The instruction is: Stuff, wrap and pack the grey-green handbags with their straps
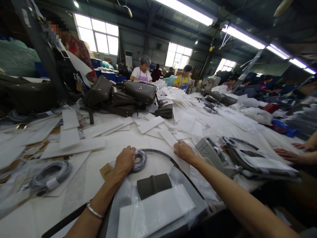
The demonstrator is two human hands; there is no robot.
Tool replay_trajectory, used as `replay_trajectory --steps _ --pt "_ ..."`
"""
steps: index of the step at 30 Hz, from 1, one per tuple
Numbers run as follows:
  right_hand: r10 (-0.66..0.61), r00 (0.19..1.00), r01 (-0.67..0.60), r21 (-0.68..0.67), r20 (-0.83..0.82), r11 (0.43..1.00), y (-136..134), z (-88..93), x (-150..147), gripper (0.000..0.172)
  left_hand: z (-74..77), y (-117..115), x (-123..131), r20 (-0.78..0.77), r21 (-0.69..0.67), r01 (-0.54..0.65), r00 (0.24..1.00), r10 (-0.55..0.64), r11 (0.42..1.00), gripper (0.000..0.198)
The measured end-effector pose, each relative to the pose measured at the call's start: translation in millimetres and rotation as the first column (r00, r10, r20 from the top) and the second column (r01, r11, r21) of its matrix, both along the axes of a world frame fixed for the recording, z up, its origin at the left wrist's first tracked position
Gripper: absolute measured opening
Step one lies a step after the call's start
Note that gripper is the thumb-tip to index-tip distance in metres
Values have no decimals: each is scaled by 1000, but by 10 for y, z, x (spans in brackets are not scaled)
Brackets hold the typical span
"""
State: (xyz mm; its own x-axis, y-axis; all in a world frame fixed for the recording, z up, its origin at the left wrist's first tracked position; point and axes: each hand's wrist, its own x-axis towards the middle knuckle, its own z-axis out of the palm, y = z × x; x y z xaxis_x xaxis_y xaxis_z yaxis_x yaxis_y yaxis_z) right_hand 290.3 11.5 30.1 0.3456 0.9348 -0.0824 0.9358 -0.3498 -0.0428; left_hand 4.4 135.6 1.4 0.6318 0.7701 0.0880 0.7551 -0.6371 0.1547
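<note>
In front of me lies a dark olive bag (pixel 155 185), partly covered by clear plastic and a white foam sheet (pixel 158 208). Its thin dark handle (pixel 170 158) arches over the far side. My left hand (pixel 125 161) is closed at the edge of a coiled strap in grey wrapping (pixel 140 161), beside a brown paper tag (pixel 106 171). Beyond the handle, my right hand (pixel 184 152) rests with bent fingers against the end of a white foam strip (pixel 168 137). What its fingertips hold, if anything, is hidden.
Another wrapped coil (pixel 51 177) lies at the left. A grey tape dispenser (pixel 213 153) and a second wrapped bag (pixel 260 162) stand at the right, near a co-worker's hands (pixel 287 153). Dark bags (pixel 138 92) are piled behind scattered foam sheets.
</note>
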Motion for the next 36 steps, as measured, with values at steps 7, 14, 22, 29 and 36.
replay_trajectory --steps 7,14,22,29,36 --pt "-11 1000 12 27 -17 1000 -339 402 279 38 -19 5 0 23 -11 5 1000 -5 1000 19" --pt "-49 991 67 -141 123 988 -1423 137 505 31 -67 19 8 50 -19 1 999 0 1000 19" --pt "-13 947 25 -33 322 999 -1562 -319 483 28 -26 -17 -2 55 -42 -4 998 7 999 17" --pt "68 991 -88 180 112 980 -1125 65 656 23 -27 -69 -11 96 -78 -32 995 39 996 19" --pt "177 983 -163 199 -50 966 -41 147 45 23 -62 -90 -10 139 -87 -44 989 56 995 21"
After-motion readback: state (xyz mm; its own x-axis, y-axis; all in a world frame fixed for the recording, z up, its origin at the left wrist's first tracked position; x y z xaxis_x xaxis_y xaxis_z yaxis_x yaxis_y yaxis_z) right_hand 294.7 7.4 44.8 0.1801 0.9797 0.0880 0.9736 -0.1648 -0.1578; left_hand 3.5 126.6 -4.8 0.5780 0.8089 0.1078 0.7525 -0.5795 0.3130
